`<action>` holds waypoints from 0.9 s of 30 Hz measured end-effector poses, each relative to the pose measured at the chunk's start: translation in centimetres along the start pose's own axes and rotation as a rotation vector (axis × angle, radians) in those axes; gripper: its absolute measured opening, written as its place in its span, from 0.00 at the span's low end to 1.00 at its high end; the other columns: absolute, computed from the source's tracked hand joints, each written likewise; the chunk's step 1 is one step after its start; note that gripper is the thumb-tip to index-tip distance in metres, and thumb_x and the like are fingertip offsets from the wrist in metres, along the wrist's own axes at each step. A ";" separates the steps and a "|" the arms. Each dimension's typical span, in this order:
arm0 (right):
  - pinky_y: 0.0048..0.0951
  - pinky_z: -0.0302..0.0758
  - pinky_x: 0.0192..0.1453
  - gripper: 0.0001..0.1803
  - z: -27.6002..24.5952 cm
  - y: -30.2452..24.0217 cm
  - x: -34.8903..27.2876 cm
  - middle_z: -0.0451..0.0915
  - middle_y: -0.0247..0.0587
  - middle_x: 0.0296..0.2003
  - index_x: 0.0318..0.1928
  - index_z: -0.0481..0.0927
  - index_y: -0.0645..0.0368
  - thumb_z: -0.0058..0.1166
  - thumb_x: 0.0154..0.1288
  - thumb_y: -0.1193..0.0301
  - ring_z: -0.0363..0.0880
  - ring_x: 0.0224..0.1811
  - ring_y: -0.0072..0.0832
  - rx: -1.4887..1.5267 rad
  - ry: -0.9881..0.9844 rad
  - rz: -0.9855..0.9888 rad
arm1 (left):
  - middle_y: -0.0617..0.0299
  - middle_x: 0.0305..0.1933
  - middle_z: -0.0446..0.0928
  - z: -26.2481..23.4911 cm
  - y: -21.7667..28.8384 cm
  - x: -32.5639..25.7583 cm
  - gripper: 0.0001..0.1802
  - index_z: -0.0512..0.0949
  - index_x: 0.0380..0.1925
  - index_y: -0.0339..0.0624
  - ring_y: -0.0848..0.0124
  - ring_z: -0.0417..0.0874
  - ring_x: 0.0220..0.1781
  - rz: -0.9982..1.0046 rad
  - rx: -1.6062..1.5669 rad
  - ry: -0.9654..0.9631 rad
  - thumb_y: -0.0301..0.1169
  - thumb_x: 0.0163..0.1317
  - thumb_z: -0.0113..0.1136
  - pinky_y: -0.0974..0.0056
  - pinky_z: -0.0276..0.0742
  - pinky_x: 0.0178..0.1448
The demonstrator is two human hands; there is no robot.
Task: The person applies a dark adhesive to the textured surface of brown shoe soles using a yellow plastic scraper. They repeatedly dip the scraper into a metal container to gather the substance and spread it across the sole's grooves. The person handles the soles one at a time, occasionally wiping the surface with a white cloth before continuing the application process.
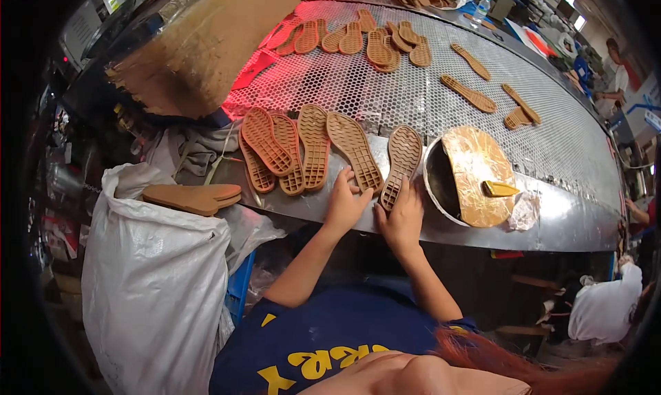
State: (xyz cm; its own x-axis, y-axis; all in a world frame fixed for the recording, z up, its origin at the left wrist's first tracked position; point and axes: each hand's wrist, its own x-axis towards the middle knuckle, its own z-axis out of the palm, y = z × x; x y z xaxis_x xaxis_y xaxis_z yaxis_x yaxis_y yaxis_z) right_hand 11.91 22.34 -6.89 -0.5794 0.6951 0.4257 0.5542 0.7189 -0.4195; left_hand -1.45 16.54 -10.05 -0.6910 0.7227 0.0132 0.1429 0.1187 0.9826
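Curved perforated metal worktop (482, 113) carrying a row of tan rubber shoe soles (289, 144). Near edge: left hand (342, 204) flat on one ridged tan sole (354, 151), right hand (401, 219) open on neighbouring sole (401, 162). Likely light, flexible, grippy; best pinched at edges.

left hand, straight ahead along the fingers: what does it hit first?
The left hand points up and slightly right, away from the person, fingertips already at the heel end of a tan shoe sole. Going straight on, it would probably ride up along that sole, then reach bare mesh belt. Depth is unclear.
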 end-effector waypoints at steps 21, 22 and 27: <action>0.43 0.63 0.67 0.35 -4.7 -0.9 -0.8 0.65 0.65 0.62 0.60 0.68 0.70 0.65 0.51 0.73 0.64 0.65 0.54 0.520 0.220 -0.018 | 0.48 0.66 0.61 -0.4 7.6 -3.3 0.35 0.54 0.64 0.25 0.63 0.66 0.66 0.147 -0.768 0.061 0.15 0.59 0.59 0.61 0.67 0.68; 0.41 0.62 0.68 0.35 -5.4 -0.8 -0.9 0.64 0.64 0.63 0.61 0.67 0.70 0.64 0.52 0.74 0.64 0.67 0.50 0.595 0.222 -0.009 | 0.48 0.66 0.60 -0.5 8.5 -3.6 0.35 0.54 0.64 0.25 0.62 0.66 0.66 0.198 -0.739 0.047 0.15 0.59 0.59 0.60 0.67 0.68; 0.42 0.66 0.65 0.34 -10.3 -1.2 4.2 0.67 0.64 0.60 0.60 0.67 0.73 0.62 0.52 0.76 0.66 0.64 0.54 0.597 0.426 -0.072 | 0.48 0.67 0.60 0.8 14.4 0.4 0.40 0.53 0.66 0.27 0.59 0.64 0.68 0.434 -0.686 -0.084 0.21 0.57 0.65 0.57 0.71 0.66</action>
State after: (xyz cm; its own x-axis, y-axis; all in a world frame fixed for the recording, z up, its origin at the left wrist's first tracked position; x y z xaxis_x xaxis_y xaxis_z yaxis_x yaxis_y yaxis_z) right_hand 15.03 24.48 3.65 -0.2519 0.6763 0.6923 0.0334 0.7210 -0.6922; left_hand 0.92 19.07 4.01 -0.6145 0.6604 0.4315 -0.0991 -0.6073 0.7883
